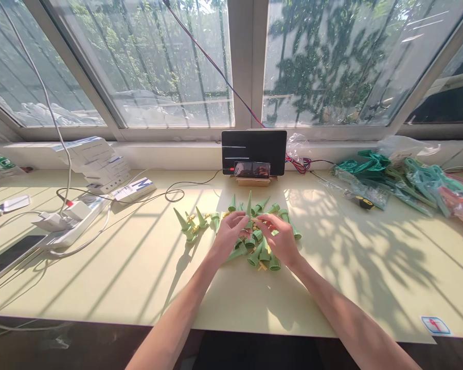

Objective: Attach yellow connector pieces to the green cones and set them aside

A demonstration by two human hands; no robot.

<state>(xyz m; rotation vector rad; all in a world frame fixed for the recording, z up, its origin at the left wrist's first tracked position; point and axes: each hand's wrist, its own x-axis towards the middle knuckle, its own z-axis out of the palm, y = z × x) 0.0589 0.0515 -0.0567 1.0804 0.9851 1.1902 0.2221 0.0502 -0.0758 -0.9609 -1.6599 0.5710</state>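
Observation:
Over the middle of a heap of green cones (274, 264), my two hands are close together. My left hand (230, 231) is closed, with thumb and fingers around an upright green cone (249, 204) whose tip points away from me. Beside it, my right hand (281, 237) pinches something small against the cone's side; fingers hide most of it. Small gold-coloured pieces (262, 266) lie among the hollow cones. To the left, a smaller cluster of cones (181, 221) stands and lies with more gold pieces.
A black tablet (254, 144) with a phone (252, 169) before it stands by the window. At left are a power strip (77, 226), cables and white boxes (96, 159). Bagged green straps (370, 167) and yellow-black scissors or a similar tool (361, 202) lie right.

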